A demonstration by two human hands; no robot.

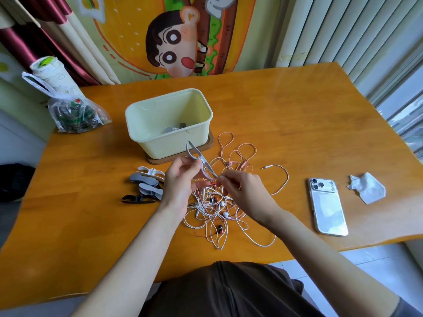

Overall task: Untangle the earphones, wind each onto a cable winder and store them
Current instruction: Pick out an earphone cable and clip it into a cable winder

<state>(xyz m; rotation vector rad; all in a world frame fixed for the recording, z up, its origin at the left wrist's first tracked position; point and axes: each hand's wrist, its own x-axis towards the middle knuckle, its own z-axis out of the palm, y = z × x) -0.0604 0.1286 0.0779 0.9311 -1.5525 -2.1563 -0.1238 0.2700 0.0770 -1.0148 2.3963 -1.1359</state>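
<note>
Warm orange and pale cream are set against white, pink and red cables.
The desk (297,110) is seen in orange-brown wood grain; the box (142,115) is pale yellow-cream, over a brown base (206,145). The tangle of earphone cables (206,207) is mixed white, pink and thin red, with one black-and-red earbud (220,228). The raised winder (201,161) is grey; the spare winders (146,181) are grey, white and black. The phone (327,207) is silver-white, the tissue (368,188) white, the curtain (34,30) striped maroon and cream, the cartoon hanging (174,37) orange, yellow and green.
</note>
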